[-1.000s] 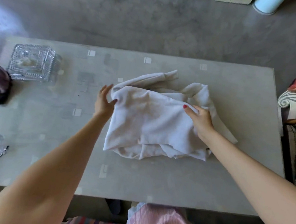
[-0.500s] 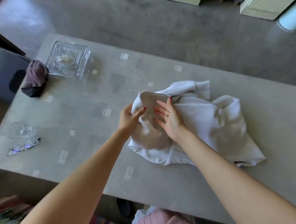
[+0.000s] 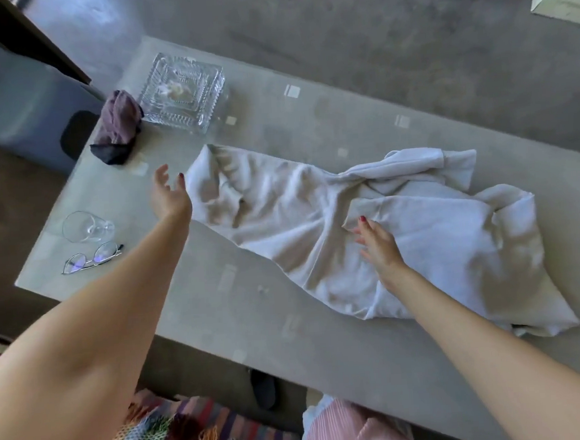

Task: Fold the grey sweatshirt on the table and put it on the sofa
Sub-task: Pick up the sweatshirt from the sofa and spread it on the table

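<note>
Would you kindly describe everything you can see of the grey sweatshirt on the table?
The sweatshirt is pale grey, soft knit fabric, spread unfolded and rumpled across the table, stretched from near the purple cloth toward the right side. One ribbed-cuffed sleeve lies bunched along its far edge; a flap is turned over at its middle. The right hand rests on it with fingers spread; the left hand is open just beside its left end, apparently not touching it.

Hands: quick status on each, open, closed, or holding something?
Left hand: open, fingers spread, holding nothing, beside the sweatshirt's left end.
Right hand: open, lying on the sweatshirt, gripping nothing.
</note>
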